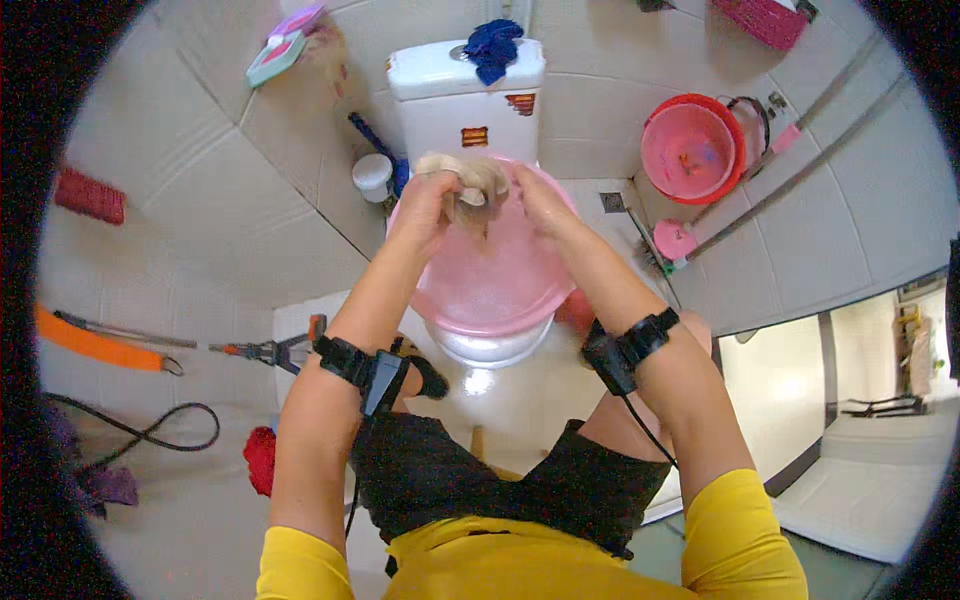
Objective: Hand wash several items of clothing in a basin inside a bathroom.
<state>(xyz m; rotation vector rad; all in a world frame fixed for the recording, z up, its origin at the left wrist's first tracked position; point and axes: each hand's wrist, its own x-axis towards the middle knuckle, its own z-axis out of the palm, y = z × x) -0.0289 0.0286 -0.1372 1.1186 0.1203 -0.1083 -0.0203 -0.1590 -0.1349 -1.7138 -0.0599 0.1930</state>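
A beige wet-looking cloth [474, 187] is bunched in my left hand [429, 201], above the far side of a pink plastic basin [487, 277]. My right hand [544, 202] is over the basin's right side, just right of the cloth. Its fingers reach forward, and I see nothing held in it; the fingertips are blurred. The basin rests on the white toilet bowl [487, 351], in front of the cistern [465, 112]. Pinkish, cloudy-looking water seems to be in the basin, though its level is hard to make out.
A dark blue cloth [493, 51] lies on the cistern lid. Left of the toilet stand a small white tub [373, 177] and a blue-handled brush [367, 129]. Red and pink buckets [690, 150] hang at the right wall near long-handled poles [795, 169]. A doorway [780, 382] is at right.
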